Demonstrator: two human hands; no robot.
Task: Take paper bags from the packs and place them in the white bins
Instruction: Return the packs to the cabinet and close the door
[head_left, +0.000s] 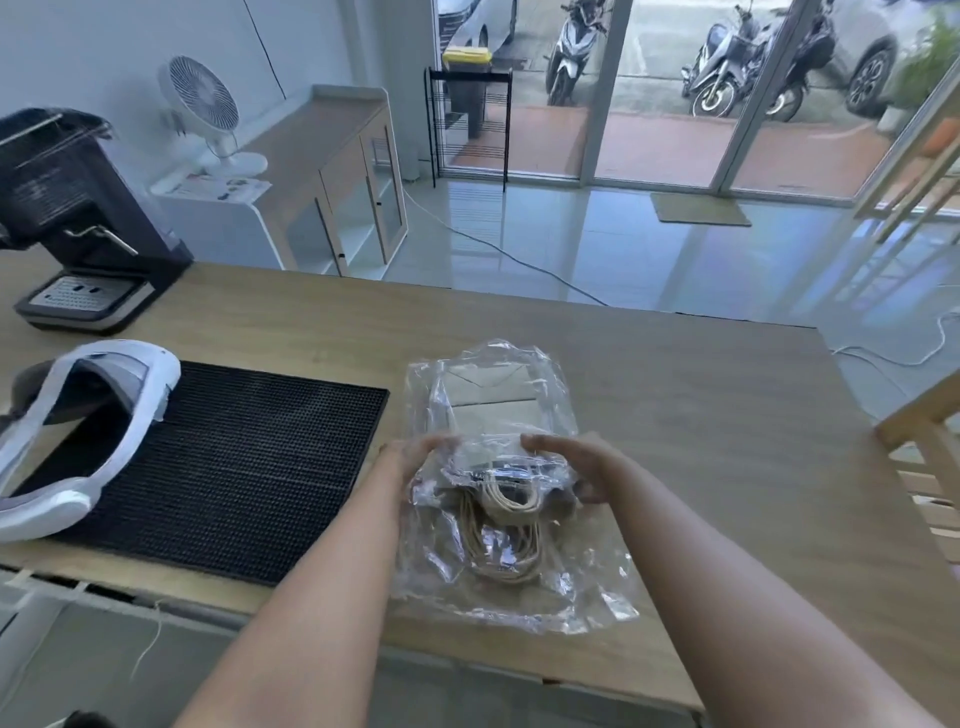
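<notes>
A clear plastic pack (498, 405) of brown paper bags lies on the wooden table (701, 415), its open end toward me. The bags' twisted paper handles (506, 535) show through the crumpled plastic near the table's front edge. My left hand (415, 462) is tucked inside the plastic on the pack's left side, fingers partly hidden by the film. My right hand (566, 462) rests on top of the pack at its right, thumb curled around the edge. No white bin is in view.
A black ribbed mat (249, 467) lies left of the pack, with a white headset (88, 415) resting on its left part. A black coffee machine (78, 218) stands at the table's far left. A wooden chair (924, 447) is at the right edge.
</notes>
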